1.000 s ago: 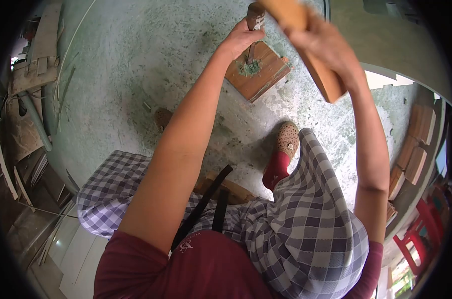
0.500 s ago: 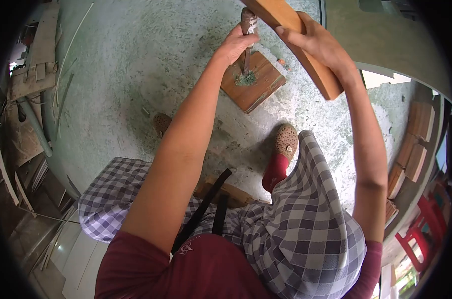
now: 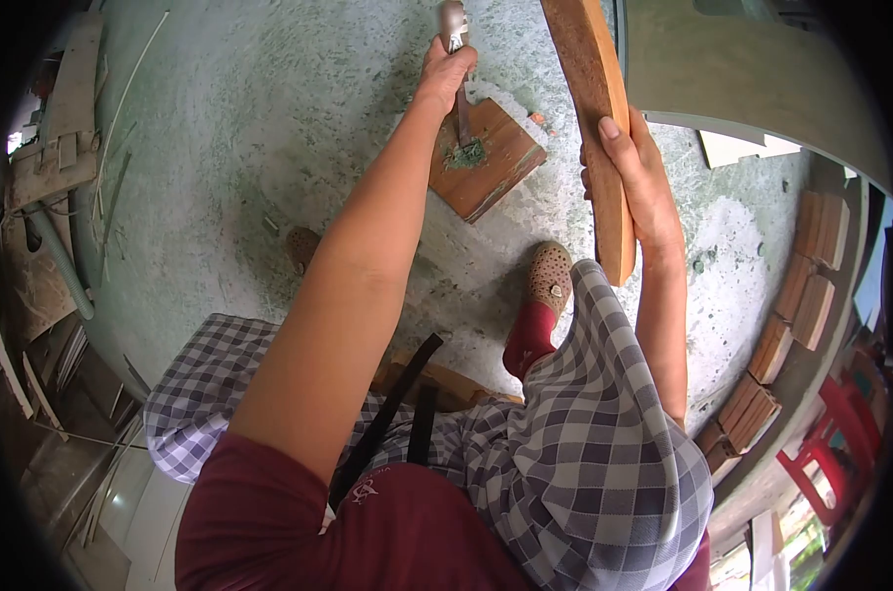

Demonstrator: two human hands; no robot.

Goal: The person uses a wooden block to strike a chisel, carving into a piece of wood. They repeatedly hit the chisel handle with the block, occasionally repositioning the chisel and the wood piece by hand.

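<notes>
My left hand (image 3: pixel 442 77) is closed around a chisel (image 3: pixel 463 120), whose handle end rises above the fist with a pale wrapping on it. The chisel's blade points down onto a square wooden board (image 3: pixel 500 163) lying on the floor. Around the blade tip sits a small heap of chopped green bits (image 3: pixel 466 154). In my right hand (image 3: pixel 645 182) is a thick wooden beam (image 3: pixel 596 98), gripped near its lower end and held off to the right of the board. The beam's top end runs out of view.
My shoe (image 3: pixel 550 276) rests on the stained concrete floor just below the board. Stacked bricks (image 3: pixel 811 266) line the right wall, with a red chair (image 3: pixel 835 448) beyond. Wooden planks (image 3: pixel 67 98) lie at the left. A greenish panel (image 3: pixel 742 79) stands at upper right.
My right hand has swung the wooden beam away from the chisel, rightward and down, so it is now more upright. The chisel stays on the board; the whole view has shifted slightly.
</notes>
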